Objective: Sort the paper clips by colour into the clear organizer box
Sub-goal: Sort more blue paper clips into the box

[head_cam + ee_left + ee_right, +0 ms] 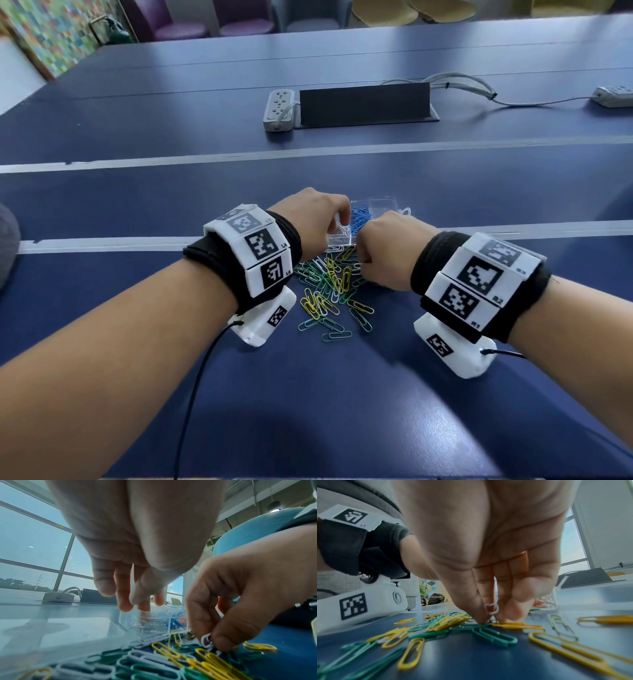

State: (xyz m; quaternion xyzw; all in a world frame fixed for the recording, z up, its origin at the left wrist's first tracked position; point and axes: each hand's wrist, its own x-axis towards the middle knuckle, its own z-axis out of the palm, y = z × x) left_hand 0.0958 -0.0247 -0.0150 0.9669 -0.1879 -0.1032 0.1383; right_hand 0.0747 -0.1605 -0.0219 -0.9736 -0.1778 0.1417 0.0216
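Note:
The clear organizer box (387, 202) sits past a loose pile of green, yellow and white paper clips (330, 291). One compartment holds blue clips (358, 216), and orange clips (544, 602) fill another. My left hand (337, 228) hangs over the box's near-left compartment, fingers pointing down (133, 605). Its thumb lies against the fingers with a thin pale sliver between them, and I cannot tell whether that is a clip. My right hand (363, 263) is at the pile's far edge. It pinches a white paper clip (493, 609) between thumb and forefinger, and this clip (206, 641) stands on end.
A clear flat lid (68, 631) lies left of the box. Farther back on the blue table are a power strip (279, 109), a raised black cable hatch (364, 102) and a second power strip (613, 96). A grey object (7, 240) is at the left edge.

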